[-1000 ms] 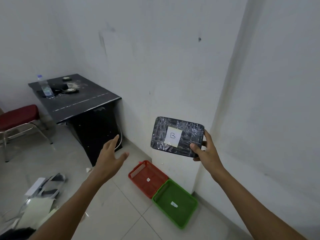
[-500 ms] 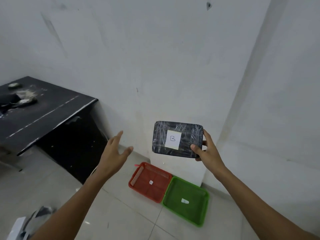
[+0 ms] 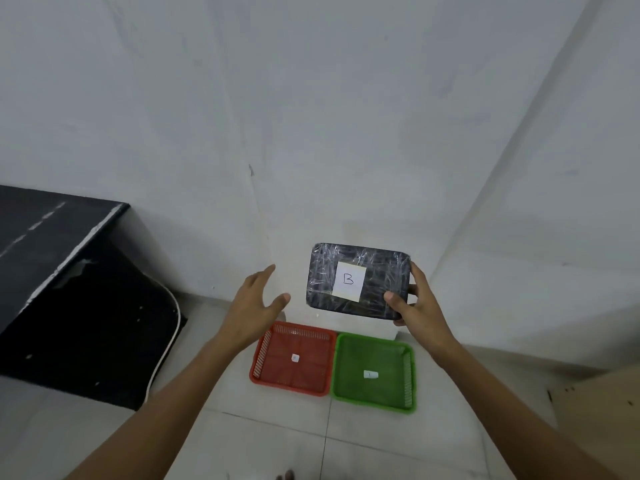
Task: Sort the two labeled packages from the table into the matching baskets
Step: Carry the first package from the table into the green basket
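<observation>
Risk: basket tags unreadable, so package B (image 3: 358, 281), gripped by right hand (image 3: 414, 308), could land wrong in red basket (image 3: 293, 362) or green basket (image 3: 374, 372); left hand (image 3: 252, 306) spread wide, empty.

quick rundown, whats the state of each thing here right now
black package: held up in the air, label B facing the camera
right hand: gripping the package's right edge
left hand: open, empty
red basket: on the floor, empty but for a tag
green basket: beside it, same
</observation>
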